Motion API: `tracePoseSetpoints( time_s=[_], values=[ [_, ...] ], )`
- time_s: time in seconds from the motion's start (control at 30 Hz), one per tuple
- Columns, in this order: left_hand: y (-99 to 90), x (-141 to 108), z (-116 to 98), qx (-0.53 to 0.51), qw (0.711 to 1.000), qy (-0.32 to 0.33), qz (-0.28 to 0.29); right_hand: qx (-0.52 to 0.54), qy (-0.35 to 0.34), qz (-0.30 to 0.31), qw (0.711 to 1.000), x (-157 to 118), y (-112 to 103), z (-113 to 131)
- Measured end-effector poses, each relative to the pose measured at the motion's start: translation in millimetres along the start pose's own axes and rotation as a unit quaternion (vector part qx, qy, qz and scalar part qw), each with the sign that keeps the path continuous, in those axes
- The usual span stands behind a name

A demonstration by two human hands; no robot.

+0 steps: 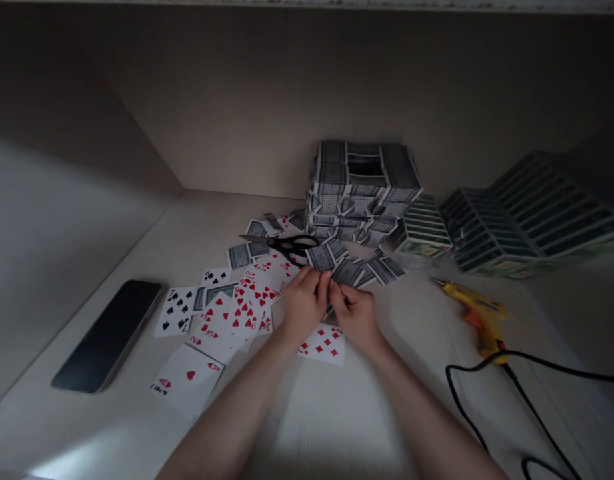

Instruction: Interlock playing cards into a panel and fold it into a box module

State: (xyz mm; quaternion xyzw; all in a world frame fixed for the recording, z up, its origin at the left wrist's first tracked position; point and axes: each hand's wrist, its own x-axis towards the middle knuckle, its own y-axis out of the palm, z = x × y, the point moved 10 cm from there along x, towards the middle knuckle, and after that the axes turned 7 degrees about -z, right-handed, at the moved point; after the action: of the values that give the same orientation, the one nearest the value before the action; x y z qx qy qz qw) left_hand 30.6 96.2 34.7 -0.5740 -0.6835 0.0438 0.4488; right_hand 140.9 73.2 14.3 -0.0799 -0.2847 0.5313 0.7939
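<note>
Phone (108,337) on table (317,427), your left. Loose cards (244,310) right of it, spread to your middle. Scissors (287,247) among cards, far side. Card-built box (331,180) behind. Packs (519,217) right of box; glue gun (481,317) in front of packs.

Cards (214,327) lie loosely overlapping, some face up (mostly red hearts), others showing patterned backs; a diamonds card (327,345) lies flat, partly covered; the card box (331,170) stands behind, a rectangular opening in its upper part.
</note>
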Motion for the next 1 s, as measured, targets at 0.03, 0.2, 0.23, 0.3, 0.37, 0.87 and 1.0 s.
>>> tracePoseSetpoints(
  time_s=[0.03,0.2,0.23,0.3,0.37,0.87,1.0],
  values=[
    [0.7,0.2,0.8,-0.005,1.000,-0.005,0.003,0.007,0.002,0.001,1.000,-0.2,0.3,-0.5],
    [3.7,2.3,7.3,-0.035,0.998,-0.040,0.016,0.063,0.016,0.017,0.998,-0.4,3.8,-5.7],
    [4.4,2.7,9.4,-0.047,0.997,-0.051,0.017,0.073,0.020,0.022,0.997,-0.6,4.8,-6.9],
    [5.8,3.1,14.7,-0.075,0.994,-0.080,0.019,0.093,0.037,0.036,0.994,-1.6,7.2,-10.1],
    [7.8,2.3,21.1,-0.105,0.987,-0.116,0.020,0.111,0.061,0.050,0.991,-3.1,9.3,-13.3],
    [9.6,-0.6,31.8,-0.189,0.966,-0.178,0.015,0.152,0.143,0.056,0.976,-1.2,13.7,-16.5],
    [7.3,1.8,20.8,-0.141,0.982,-0.118,0.037,0.133,0.102,0.034,0.985,2.4,8.6,-14.8]
  ],
)
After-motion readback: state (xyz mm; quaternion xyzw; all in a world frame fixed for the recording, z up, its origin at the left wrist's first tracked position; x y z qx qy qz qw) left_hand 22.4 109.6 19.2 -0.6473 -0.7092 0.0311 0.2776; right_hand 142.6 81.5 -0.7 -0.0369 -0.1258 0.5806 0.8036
